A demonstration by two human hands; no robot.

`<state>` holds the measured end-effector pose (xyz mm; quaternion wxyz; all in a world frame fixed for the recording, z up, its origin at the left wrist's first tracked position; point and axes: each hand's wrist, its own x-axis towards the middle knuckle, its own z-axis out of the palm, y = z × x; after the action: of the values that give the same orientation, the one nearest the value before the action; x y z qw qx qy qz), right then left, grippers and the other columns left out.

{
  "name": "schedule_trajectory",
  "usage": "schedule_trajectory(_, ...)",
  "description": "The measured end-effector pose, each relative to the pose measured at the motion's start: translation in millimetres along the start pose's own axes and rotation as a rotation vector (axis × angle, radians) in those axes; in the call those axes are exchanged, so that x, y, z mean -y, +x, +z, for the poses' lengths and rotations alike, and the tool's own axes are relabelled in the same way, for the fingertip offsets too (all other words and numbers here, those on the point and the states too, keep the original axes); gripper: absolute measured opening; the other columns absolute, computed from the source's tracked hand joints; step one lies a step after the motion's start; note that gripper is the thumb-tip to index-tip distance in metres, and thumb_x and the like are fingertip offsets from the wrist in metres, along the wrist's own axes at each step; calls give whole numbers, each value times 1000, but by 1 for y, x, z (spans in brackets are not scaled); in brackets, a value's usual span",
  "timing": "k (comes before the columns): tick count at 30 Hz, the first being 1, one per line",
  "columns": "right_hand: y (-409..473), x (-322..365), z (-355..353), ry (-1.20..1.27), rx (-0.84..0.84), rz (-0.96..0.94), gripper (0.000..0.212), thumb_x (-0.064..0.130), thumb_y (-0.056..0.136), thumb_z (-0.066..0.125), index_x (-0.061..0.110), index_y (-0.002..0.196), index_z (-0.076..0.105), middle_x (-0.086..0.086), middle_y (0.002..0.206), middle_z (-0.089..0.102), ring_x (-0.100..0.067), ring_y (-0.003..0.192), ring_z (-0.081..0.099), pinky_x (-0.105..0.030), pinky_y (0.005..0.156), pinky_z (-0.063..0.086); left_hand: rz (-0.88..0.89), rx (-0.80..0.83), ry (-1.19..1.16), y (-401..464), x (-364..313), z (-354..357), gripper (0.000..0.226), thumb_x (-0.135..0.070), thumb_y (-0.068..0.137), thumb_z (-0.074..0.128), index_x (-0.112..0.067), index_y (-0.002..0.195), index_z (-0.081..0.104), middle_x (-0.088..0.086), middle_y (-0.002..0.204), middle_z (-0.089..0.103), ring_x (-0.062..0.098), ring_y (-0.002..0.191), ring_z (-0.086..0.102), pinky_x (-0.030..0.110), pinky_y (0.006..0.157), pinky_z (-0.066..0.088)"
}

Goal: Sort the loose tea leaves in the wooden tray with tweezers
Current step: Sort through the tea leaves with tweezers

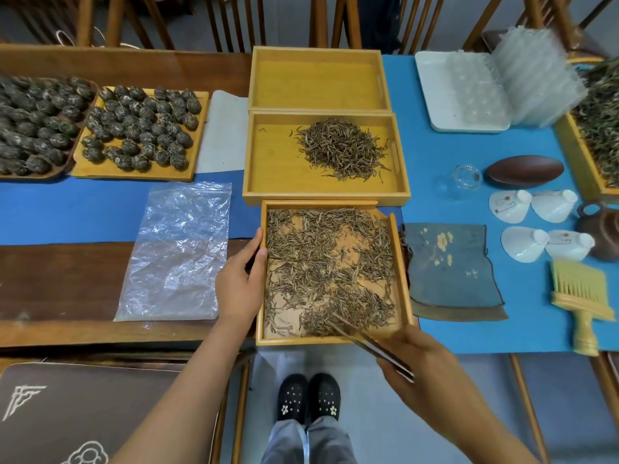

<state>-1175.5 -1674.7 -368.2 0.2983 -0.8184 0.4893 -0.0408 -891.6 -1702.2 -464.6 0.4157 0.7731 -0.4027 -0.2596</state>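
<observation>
A square wooden tray (403,262) at the table's near edge holds loose brown tea leaves (328,262) spread thinly across it. My left hand (241,279) grips the tray's left rim, thumb inside over the leaves. My right hand (415,356) holds dark tweezers (365,343) at the tray's near right corner; their tips point into the leaves near the front edge. Behind it, a second wooden tray (268,162) carries a pile of tea leaves (345,149). A third, bare tray (318,78) stands farther back.
A clear plastic bag (177,252) lies left of the tray. A grey cloth (449,269), a wooden brush (582,303), white cups (532,226), a glass cup (464,179) and a dark scoop (524,170) sit on the right. Trays of tea balls (140,128) fill the far left.
</observation>
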Motion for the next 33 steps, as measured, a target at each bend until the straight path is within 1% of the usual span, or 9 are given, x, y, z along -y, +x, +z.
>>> schedule_trajectory(4,-3,-8,-10,20,-72,55,35,9,72,74,29,99,64,14,79,50,-11,72,53,-7,63,34,3,2,-3,1,-1,0,34,-37,98,50,-50,129,46,-20,93,65,2,56,47,26,52,35)
schedule_trajectory(8,-9,-16,-14,-71,-40,142,25,8,70,78,19,90,70,3,73,56,-17,62,58,-20,54,41,3,3,-3,0,-2,0,34,-37,98,50,-51,128,46,-20,96,65,2,59,49,25,52,35)
schedule_trajectory(11,-13,-21,-20,-94,-51,176,23,8,69,79,19,86,70,3,71,54,-18,58,57,-20,53,39,-1,6,-8,1,-3,0,34,-35,98,50,-52,128,46,-21,97,64,6,62,52,27,54,38)
schedule_trajectory(13,-11,-16,-19,-73,-44,149,26,7,68,79,20,89,70,5,71,53,-18,59,57,-13,55,33,8,6,-2,1,-3,0,34,-34,99,50,-51,128,45,-17,97,68,6,64,53,26,55,37)
schedule_trajectory(17,7,1,-5,-34,25,4,32,12,75,73,22,105,70,3,79,57,-16,67,61,-15,62,42,-3,8,6,1,-3,0,33,-36,99,49,-49,130,48,-5,84,71,3,56,46,23,52,34)
schedule_trajectory(21,24,16,9,-71,55,-91,10,19,81,65,15,89,68,2,81,55,-17,71,60,-19,62,42,-17,13,-6,2,-2,0,34,-39,98,49,-48,130,50,-6,86,70,6,54,46,27,52,36)
schedule_trajectory(24,28,16,9,-33,40,-88,10,22,83,62,15,89,66,3,84,55,-14,70,58,-24,59,50,-19,12,-14,1,-1,0,33,-37,98,50,-50,129,49,-8,83,68,7,55,47,29,54,39)
schedule_trajectory(28,29,16,11,-53,49,-115,13,26,86,57,16,90,66,4,86,53,-12,73,56,-25,62,49,-2,9,8,2,1,-1,34,-37,98,49,-47,131,50,0,81,71,5,51,42,27,49,34)
schedule_trajectory(33,28,10,4,-70,57,-64,12,22,85,62,15,93,67,2,85,54,-14,70,57,-23,60,45,-3,13,2,1,-1,-1,33,-38,99,49,-50,129,48,-14,83,65,8,55,47,28,52,37)
